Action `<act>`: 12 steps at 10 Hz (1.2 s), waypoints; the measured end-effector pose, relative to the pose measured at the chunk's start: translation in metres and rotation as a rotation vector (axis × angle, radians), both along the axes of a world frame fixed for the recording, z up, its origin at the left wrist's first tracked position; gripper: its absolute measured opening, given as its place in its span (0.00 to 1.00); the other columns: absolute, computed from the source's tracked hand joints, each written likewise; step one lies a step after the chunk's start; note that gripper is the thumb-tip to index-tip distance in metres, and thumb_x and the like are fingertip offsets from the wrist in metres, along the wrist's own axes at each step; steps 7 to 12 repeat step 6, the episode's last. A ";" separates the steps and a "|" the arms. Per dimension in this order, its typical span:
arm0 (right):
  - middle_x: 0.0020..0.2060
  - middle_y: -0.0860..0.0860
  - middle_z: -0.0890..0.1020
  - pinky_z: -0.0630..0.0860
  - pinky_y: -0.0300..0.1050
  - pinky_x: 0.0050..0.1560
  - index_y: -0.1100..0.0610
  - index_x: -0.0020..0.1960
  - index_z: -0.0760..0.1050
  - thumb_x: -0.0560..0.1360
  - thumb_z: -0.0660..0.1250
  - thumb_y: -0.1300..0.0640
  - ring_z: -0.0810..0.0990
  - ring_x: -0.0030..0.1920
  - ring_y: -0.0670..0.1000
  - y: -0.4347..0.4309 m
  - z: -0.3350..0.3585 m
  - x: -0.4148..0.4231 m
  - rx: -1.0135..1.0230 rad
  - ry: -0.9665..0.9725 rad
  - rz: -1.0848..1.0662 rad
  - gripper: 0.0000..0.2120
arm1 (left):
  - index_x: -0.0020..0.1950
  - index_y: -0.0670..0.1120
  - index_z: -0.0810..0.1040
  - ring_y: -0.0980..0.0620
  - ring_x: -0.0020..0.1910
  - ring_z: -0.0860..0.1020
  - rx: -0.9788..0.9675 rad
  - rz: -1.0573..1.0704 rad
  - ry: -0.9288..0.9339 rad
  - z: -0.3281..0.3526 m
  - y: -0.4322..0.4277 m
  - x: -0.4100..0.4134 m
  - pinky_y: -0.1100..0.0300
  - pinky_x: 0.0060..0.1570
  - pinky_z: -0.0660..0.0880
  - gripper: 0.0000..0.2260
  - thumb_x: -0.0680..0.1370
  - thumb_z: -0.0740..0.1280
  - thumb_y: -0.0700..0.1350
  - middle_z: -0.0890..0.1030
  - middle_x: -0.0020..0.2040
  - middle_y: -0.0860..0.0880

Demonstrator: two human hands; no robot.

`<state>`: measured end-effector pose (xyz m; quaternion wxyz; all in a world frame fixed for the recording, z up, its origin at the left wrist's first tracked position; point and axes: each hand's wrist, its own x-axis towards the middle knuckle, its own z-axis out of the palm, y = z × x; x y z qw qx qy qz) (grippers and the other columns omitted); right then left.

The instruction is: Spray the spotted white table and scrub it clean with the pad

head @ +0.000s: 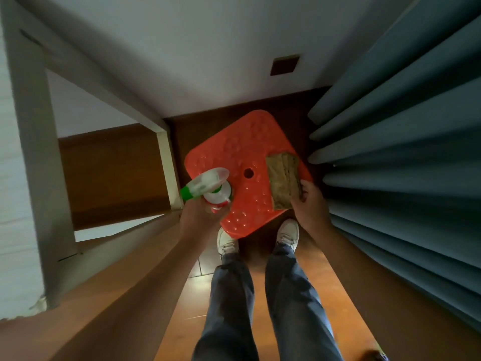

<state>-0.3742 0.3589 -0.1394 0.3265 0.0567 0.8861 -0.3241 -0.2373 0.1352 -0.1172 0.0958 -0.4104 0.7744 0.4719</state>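
A red plastic stool (242,152) with a hole in its seat stands on the floor in front of my feet. My left hand (197,217) grips a clear spray bottle (210,186) with a green-and-white trigger head, held over the stool's left edge. A tan scrub pad (283,178) lies on the stool's right side, and my right hand (309,204) has its fingers on the pad's near corner. The white table (28,126) stands to the left; only its frame, legs and an edge of the top show, and no spots are visible.
Blue-grey pleated curtains (406,157) hang close along the right. A white wall with a dark square plate (285,65) is ahead. The floor (229,303) is brown wood. My legs and white shoes (287,233) stand just behind the stool.
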 end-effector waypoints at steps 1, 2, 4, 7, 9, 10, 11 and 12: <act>0.66 0.52 0.76 0.76 0.53 0.62 0.52 0.74 0.67 0.78 0.65 0.50 0.77 0.64 0.54 0.001 0.011 0.005 0.002 -0.015 -0.005 0.25 | 0.56 0.66 0.71 0.62 0.52 0.81 -0.008 -0.018 -0.002 -0.005 -0.001 -0.002 0.62 0.51 0.78 0.22 0.71 0.80 0.53 0.82 0.51 0.61; 0.67 0.53 0.76 0.75 0.54 0.63 0.53 0.73 0.68 0.79 0.66 0.51 0.76 0.65 0.54 0.008 0.022 0.013 0.013 -0.036 -0.030 0.24 | 0.50 0.65 0.71 0.65 0.46 0.79 -0.020 -0.026 -0.008 0.002 0.003 -0.001 0.68 0.44 0.74 0.18 0.73 0.79 0.51 0.79 0.44 0.65; 0.59 0.50 0.80 0.74 0.46 0.60 0.55 0.67 0.73 0.79 0.66 0.58 0.79 0.58 0.50 0.015 0.050 0.038 -0.106 -0.074 -0.157 0.17 | 0.66 0.56 0.73 0.61 0.48 0.82 0.079 -0.038 -0.052 0.001 0.014 -0.006 0.70 0.38 0.75 0.24 0.74 0.77 0.55 0.81 0.50 0.59; 0.53 0.46 0.81 0.76 0.48 0.60 0.52 0.62 0.76 0.78 0.65 0.56 0.80 0.55 0.48 0.019 0.045 0.050 -0.092 -0.126 -0.091 0.13 | 0.63 0.54 0.73 0.60 0.42 0.81 0.038 -0.185 -0.077 -0.002 0.014 -0.018 0.69 0.32 0.74 0.19 0.76 0.76 0.52 0.81 0.48 0.57; 0.53 0.46 0.81 0.76 0.48 0.60 0.52 0.62 0.76 0.78 0.65 0.56 0.80 0.55 0.48 0.019 0.045 0.050 -0.092 -0.126 -0.091 0.13 | 0.63 0.54 0.73 0.60 0.42 0.81 0.038 -0.185 -0.077 -0.002 0.014 -0.018 0.69 0.32 0.74 0.19 0.76 0.76 0.52 0.81 0.48 0.57; 0.53 0.46 0.81 0.76 0.48 0.60 0.52 0.62 0.76 0.78 0.65 0.56 0.80 0.55 0.48 0.019 0.045 0.050 -0.092 -0.126 -0.091 0.13 | 0.63 0.54 0.73 0.60 0.42 0.81 0.038 -0.185 -0.077 -0.002 0.014 -0.018 0.69 0.32 0.74 0.19 0.76 0.76 0.52 0.81 0.48 0.57; 0.53 0.46 0.81 0.76 0.48 0.60 0.52 0.62 0.76 0.78 0.65 0.56 0.80 0.55 0.48 0.019 0.045 0.050 -0.092 -0.126 -0.091 0.13 | 0.63 0.54 0.73 0.60 0.42 0.81 0.038 -0.185 -0.077 -0.002 0.014 -0.018 0.69 0.32 0.74 0.19 0.76 0.76 0.52 0.81 0.48 0.57; 0.53 0.46 0.81 0.76 0.48 0.60 0.52 0.62 0.76 0.78 0.65 0.56 0.80 0.55 0.48 0.019 0.045 0.050 -0.092 -0.126 -0.091 0.13 | 0.63 0.54 0.73 0.60 0.42 0.81 0.038 -0.185 -0.077 -0.002 0.014 -0.018 0.69 0.32 0.74 0.19 0.76 0.76 0.52 0.81 0.48 0.57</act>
